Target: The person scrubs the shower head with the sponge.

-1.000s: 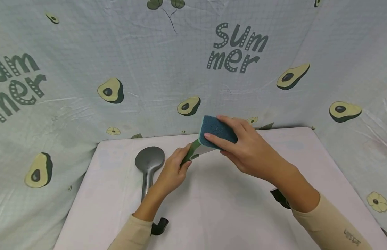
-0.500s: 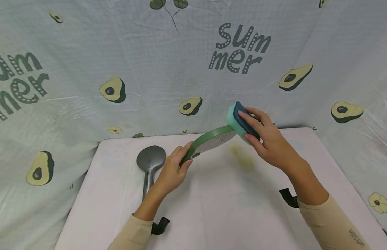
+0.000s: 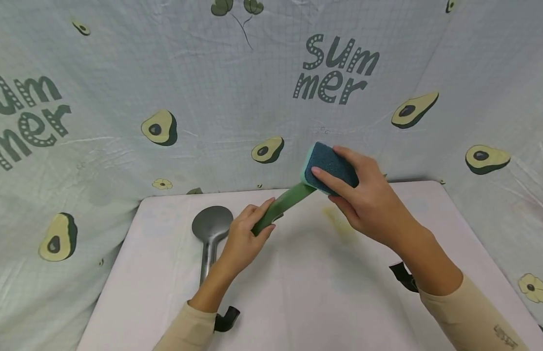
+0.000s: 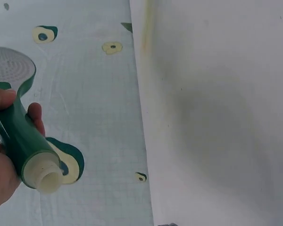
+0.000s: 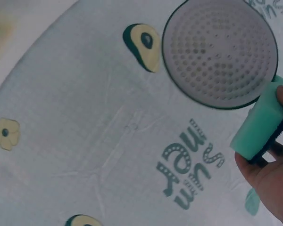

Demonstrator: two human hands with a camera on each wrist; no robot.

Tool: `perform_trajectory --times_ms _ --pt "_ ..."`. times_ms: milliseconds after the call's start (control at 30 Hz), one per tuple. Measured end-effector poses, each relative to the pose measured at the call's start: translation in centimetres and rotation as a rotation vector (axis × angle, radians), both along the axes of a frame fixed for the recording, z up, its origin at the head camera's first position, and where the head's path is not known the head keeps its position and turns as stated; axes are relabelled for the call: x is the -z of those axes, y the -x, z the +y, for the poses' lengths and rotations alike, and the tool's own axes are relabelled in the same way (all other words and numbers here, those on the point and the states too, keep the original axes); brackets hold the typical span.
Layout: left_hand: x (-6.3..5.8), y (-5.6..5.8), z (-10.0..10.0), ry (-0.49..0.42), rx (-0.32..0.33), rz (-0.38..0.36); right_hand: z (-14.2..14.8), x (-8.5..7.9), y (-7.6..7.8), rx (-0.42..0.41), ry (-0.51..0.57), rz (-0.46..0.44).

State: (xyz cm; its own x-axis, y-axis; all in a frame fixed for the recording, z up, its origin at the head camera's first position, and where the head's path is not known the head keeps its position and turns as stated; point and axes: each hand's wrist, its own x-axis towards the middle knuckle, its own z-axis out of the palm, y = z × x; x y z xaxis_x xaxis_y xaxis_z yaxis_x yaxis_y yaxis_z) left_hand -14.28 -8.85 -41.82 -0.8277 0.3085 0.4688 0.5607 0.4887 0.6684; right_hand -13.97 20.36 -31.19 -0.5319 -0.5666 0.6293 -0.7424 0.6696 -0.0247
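In the head view my left hand [image 3: 245, 239] grips a green handheld shower head [image 3: 291, 199] above the table, tilted up to the right. The left wrist view shows its green handle [image 4: 26, 136] with a whitish open end [image 4: 47, 176]. My right hand [image 3: 377, 204] pinches a sponge [image 3: 333, 168] with a dark blue scouring side and mint-green foam. The sponge is at the shower head's far end. In the right wrist view the round grey nozzle face [image 5: 220, 52] shows, the foam [image 5: 262, 125] right at its rim.
A grey shower head [image 3: 212, 222] lies on the pale table [image 3: 298, 302], left of my left hand and partly behind that forearm. Black straps sit by both wrists. A yellowish patch [image 3: 339, 222] shows on the table. A patterned cloth [image 3: 210, 97] hangs behind.
The sponge moved right to the shower head's far end, then slightly back left, its blue side turned toward the head camera again. The shower head has turned, hiding its nozzle face from the head view.
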Motion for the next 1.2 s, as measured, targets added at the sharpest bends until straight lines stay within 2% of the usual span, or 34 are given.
perform_trajectory --times_ms 200,300,500,667,833,1000,1200 --pt "-0.3 -0.3 1.0 -0.018 -0.068 -0.028 -1.6 0.5 -0.6 0.078 -0.1 0.123" --pt "-0.5 -0.5 1.3 -0.022 -0.096 -0.074 -2.3 1.2 -0.4 0.084 -0.122 0.192" --pt "-0.7 -0.7 1.9 -0.029 -0.088 -0.177 -3.4 3.2 0.0 0.075 -0.16 0.298" --pt "-0.9 -0.8 2.3 -0.058 -0.068 -0.247 -4.4 5.5 -0.3 0.08 -0.284 0.361" --pt "-1.1 -0.8 2.8 -0.104 -0.072 -0.264 -5.5 7.5 -0.8 0.109 -0.371 0.443" --pt "-1.4 -0.7 3.0 -0.121 -0.087 -0.269 -5.3 7.2 -0.9 0.106 -0.305 0.421" --pt "-1.5 -0.8 3.0 -0.129 -0.087 -0.259 -4.6 5.3 -0.4 0.111 -0.099 0.403"
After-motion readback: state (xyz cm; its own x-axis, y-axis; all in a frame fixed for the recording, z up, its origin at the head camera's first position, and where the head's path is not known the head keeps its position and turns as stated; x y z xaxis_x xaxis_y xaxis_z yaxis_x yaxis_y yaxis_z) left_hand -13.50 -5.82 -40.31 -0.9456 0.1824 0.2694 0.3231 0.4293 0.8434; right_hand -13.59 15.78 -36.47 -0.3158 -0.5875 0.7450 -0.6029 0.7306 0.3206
